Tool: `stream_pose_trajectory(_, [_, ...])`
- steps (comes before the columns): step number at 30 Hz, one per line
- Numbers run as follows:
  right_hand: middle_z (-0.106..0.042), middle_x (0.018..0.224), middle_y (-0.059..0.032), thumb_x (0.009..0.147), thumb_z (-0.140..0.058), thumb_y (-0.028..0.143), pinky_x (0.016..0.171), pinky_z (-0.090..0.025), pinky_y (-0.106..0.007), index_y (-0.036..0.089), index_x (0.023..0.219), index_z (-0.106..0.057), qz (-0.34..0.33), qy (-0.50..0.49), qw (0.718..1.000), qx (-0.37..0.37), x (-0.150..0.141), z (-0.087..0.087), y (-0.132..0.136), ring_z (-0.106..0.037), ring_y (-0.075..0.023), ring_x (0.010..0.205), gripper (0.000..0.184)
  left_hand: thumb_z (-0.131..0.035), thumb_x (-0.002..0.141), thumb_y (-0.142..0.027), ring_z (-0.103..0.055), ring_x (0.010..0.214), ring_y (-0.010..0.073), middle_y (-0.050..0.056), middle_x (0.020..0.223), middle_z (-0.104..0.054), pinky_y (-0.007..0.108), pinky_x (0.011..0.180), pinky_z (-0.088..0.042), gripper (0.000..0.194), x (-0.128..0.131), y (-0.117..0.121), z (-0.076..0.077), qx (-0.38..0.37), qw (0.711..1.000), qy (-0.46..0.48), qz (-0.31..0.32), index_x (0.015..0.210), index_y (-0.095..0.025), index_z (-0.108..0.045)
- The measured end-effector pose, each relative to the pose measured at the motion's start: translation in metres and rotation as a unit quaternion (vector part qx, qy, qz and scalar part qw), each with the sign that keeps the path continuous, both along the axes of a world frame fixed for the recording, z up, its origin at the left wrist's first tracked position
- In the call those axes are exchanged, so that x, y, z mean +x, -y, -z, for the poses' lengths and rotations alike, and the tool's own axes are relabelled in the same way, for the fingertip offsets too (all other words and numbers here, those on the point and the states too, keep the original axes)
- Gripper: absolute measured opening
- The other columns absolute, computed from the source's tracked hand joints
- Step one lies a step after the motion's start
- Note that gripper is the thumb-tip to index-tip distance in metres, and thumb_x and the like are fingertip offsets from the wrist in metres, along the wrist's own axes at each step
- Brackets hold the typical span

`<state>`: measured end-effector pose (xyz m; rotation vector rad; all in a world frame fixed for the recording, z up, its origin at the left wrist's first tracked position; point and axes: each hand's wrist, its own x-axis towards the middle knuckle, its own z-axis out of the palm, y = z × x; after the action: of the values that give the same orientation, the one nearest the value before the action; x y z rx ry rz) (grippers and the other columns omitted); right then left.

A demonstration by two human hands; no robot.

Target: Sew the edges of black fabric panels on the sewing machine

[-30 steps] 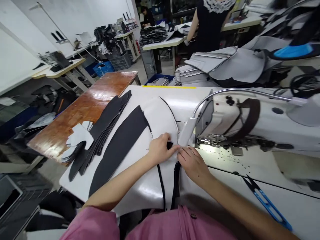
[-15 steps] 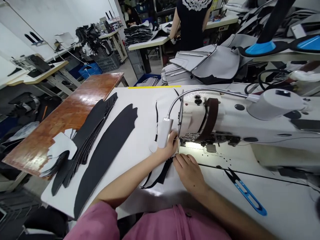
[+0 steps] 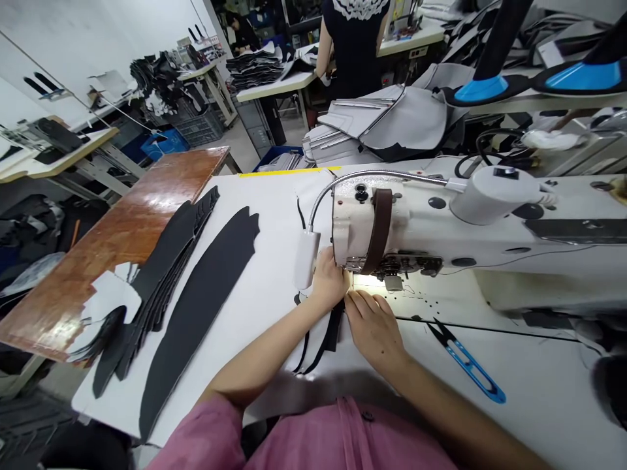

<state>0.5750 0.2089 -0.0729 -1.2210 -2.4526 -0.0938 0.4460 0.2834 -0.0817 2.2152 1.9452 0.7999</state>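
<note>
My left hand presses a white panel with black edging just in front of the presser foot of a white industrial sewing machine. Its fingertips touch the machine head. My right hand lies flat on the same panel beside the black trim, close to the lit needle plate. Most of the panel passes behind the machine head, hidden from me. A long black curved strip and a stack of black pieces lie further left, away from both hands.
Blue-handled thread snips lie to the right on the white sewing table. A gooseneck lamp hangs beside the machine. A varnished wooden board adjoins the table on the left. Grey panels are heaped behind, and a co-worker stands beyond them.
The white panel has slid away from me, behind the machine head, and much less of it shows. My hands now sit closer to the presser foot. The view has swung left.
</note>
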Motion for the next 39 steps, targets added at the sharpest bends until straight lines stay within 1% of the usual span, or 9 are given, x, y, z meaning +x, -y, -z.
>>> stream_pose_trajectory(7, [-0.063, 0.114, -0.0137, 0.087, -0.047, 0.007, 0.094, -0.036, -0.039, 0.007, 0.113, -0.061, -0.002, -0.011, 1.0, 0.013, 0.0, 0.002, 0.002, -0.051, -0.0243, 0.109, 0.029, -0.046, 0.074, -0.004, -0.055, 0.096, 0.0253, 0.011, 0.099, -0.058, 0.039, 0.083, -0.049, 0.02, -0.001, -0.002, 0.005, -0.003, 1.0, -0.01, 0.003, 0.086, -0.017, -0.055])
stream_pose_trajectory(10, [-0.061, 0.116, -0.0149, 0.086, -0.046, 0.006, 0.095, -0.036, -0.039, 0.007, 0.113, -0.06, -0.004, -0.014, 1.0, 0.012, -0.001, 0.004, -0.001, -0.05, -0.025, 0.111, 0.031, -0.046, 0.073, -0.002, -0.055, 0.095, 0.0254, 0.012, 0.099, -0.058, 0.039, 0.082, -0.05, 0.024, -0.003, -0.005, 0.001, -0.005, 1.0, 0.006, 0.001, 0.091, -0.016, -0.055])
stream_pose_trajectory(13, [-0.061, 0.115, -0.0145, 0.086, -0.048, 0.007, 0.094, -0.039, -0.038, 0.007, 0.113, -0.06, -0.01, -0.015, 1.0, -0.006, -0.001, 0.004, -0.004, -0.05, -0.0242, 0.109, 0.029, -0.047, 0.077, -0.004, -0.055, 0.098, 0.0255, 0.011, 0.099, -0.058, 0.04, 0.083, -0.05, 0.022, -0.01, 0.003, -0.013, -0.023, 0.999, 0.015, 0.035, 0.094, -0.016, -0.054])
stream_pose_trajectory(17, [-0.06, 0.117, -0.0146, 0.086, -0.05, 0.008, 0.095, -0.04, -0.038, 0.006, 0.115, -0.058, -0.017, -0.016, 1.0, -0.019, -0.001, 0.002, -0.001, -0.05, -0.0251, 0.111, 0.03, -0.05, 0.089, -0.019, -0.053, 0.106, 0.023, 0.011, 0.11, -0.057, 0.036, 0.085, -0.051, 0.019, -0.023, 0.038, -0.039, -0.042, 0.997, 0.01, 0.069, 0.108, -0.017, -0.051])
stream_pose_trajectory(21, [-0.057, 0.121, -0.015, 0.087, -0.05, 0.009, 0.103, -0.037, -0.039, 0.006, 0.116, -0.058, -0.028, -0.012, 0.999, -0.043, -0.001, -0.003, 0.007, -0.045, -0.0262, 0.121, 0.031, -0.044, 0.093, -0.017, -0.056, 0.095, 0.0196, 0.007, 0.101, -0.062, 0.033, 0.079, -0.051, 0.013, -0.029, 0.064, -0.052, -0.041, 0.989, -0.067, 0.123, 0.098, -0.018, -0.056])
stream_pose_trajectory(23, [-0.055, 0.124, -0.015, 0.086, -0.05, 0.01, 0.107, -0.035, -0.039, 0.006, 0.119, -0.057, -0.049, -0.006, 0.997, -0.06, 0.0, -0.002, 0.012, -0.042, -0.0266, 0.125, 0.034, -0.041, 0.094, -0.015, -0.057, 0.088, 0.0196, 0.007, 0.101, -0.063, 0.034, 0.077, -0.051, 0.016, -0.027, 0.067, -0.052, -0.025, 0.982, -0.106, 0.156, 0.096, -0.017, -0.057])
stream_pose_trajectory(26, [-0.053, 0.129, -0.015, 0.087, -0.05, 0.012, 0.109, -0.033, -0.043, 0.007, 0.122, -0.056, -0.068, 0.004, 0.996, -0.064, 0.003, 0.002, 0.021, -0.04, -0.0276, 0.128, 0.036, -0.041, 0.093, -0.015, -0.057, 0.093, 0.0208, 0.009, 0.111, -0.062, 0.035, 0.079, -0.051, 0.017, -0.023, 0.066, -0.049, -0.027, 0.972, -0.123, 0.197, 0.101, -0.016, -0.056])
stream_pose_trajectory(31, [-0.056, 0.128, -0.0163, 0.088, -0.042, 0.009, 0.11, -0.032, -0.046, 0.006, 0.121, -0.057, -0.063, -0.002, 0.998, -0.021, 0.006, 0.006, 0.031, -0.042, -0.0274, 0.128, 0.036, -0.04, 0.091, -0.012, -0.053, 0.105, 0.0227, 0.011, 0.122, -0.057, 0.038, 0.091, -0.049, 0.016, -0.022, 0.071, -0.047, -0.084, 0.968, -0.115, 0.208, 0.098, -0.016, -0.054])
stream_pose_trajectory(39, [-0.059, 0.121, -0.0184, 0.088, -0.037, 0.007, 0.109, -0.033, -0.048, 0.004, 0.121, -0.057, -0.064, -0.004, 0.998, -0.011, 0.003, 0.002, 0.034, -0.047, -0.0286, 0.123, 0.038, -0.042, 0.088, -0.008, -0.051, 0.103, 0.0232, 0.011, 0.123, -0.057, 0.038, 0.086, -0.05, 0.02, -0.027, 0.074, -0.05, -0.126, 0.942, -0.166, 0.262, 0.102, -0.016, -0.054])
